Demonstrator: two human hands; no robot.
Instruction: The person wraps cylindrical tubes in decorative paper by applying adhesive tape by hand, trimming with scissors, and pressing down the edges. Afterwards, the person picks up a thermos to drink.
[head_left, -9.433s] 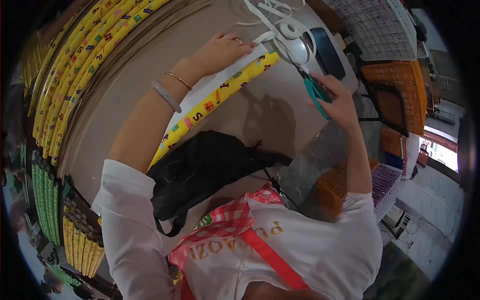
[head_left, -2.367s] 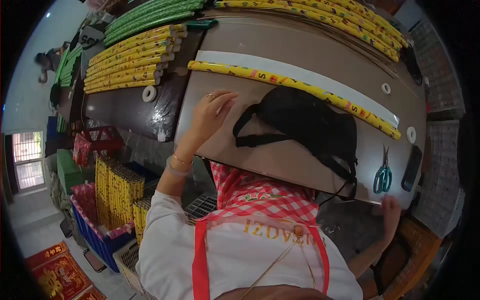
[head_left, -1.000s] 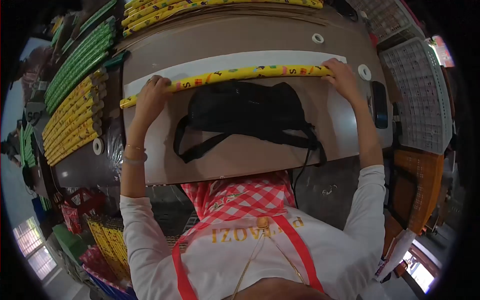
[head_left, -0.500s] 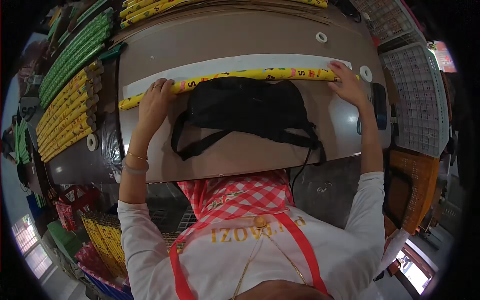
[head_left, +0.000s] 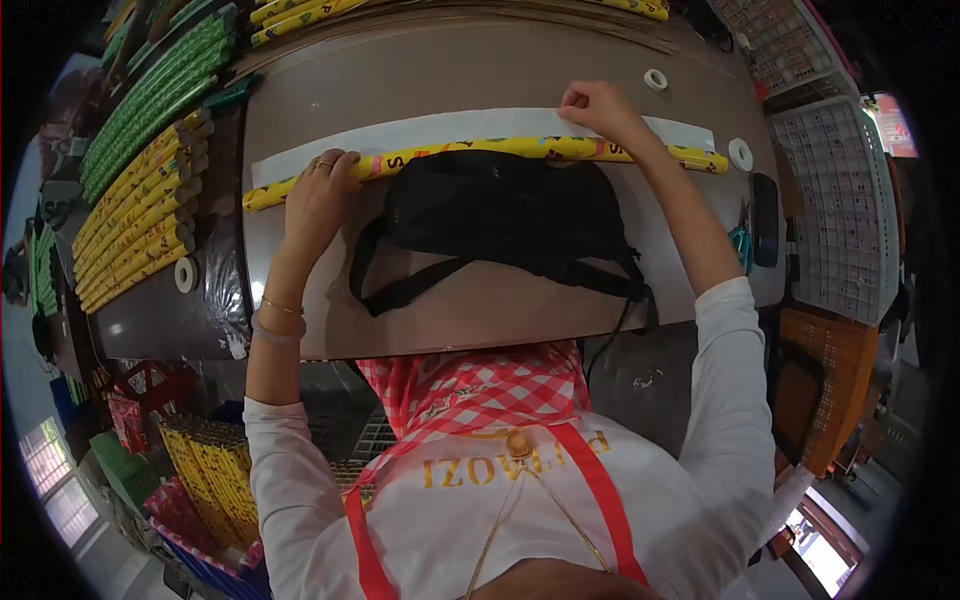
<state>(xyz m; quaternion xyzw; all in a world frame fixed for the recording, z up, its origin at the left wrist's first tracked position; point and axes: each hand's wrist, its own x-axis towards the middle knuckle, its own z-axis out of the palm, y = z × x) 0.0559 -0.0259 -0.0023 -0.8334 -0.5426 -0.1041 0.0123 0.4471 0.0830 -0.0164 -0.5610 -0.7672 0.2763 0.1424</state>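
A roll of yellow printed wrapping paper (head_left: 455, 157) lies across the table, with a strip of white paper (head_left: 450, 126) showing along its far side. My left hand (head_left: 322, 190) is closed over the roll near its left end. Beyond the roll, my right hand (head_left: 603, 110) is at the far edge of the white strip, thumb and fingers pinched together; what is between them, if anything, is too small to tell. A black bag (head_left: 500, 205) with straps lies on the near side, touching the roll.
White tape rolls (head_left: 740, 154) lie to the right and another tape roll (head_left: 186, 274) to the left. Finished yellow rolls (head_left: 135, 225) and green rolls (head_left: 160, 110) are stacked at left. Teal-handled scissors (head_left: 741, 245), a dark phone (head_left: 764, 220) and a white basket (head_left: 838, 210) sit at right.
My right hand has left the roll's right end and moved leftward to the white strip's far edge, its spread fingers now pinched together. My left hand stays on the roll.
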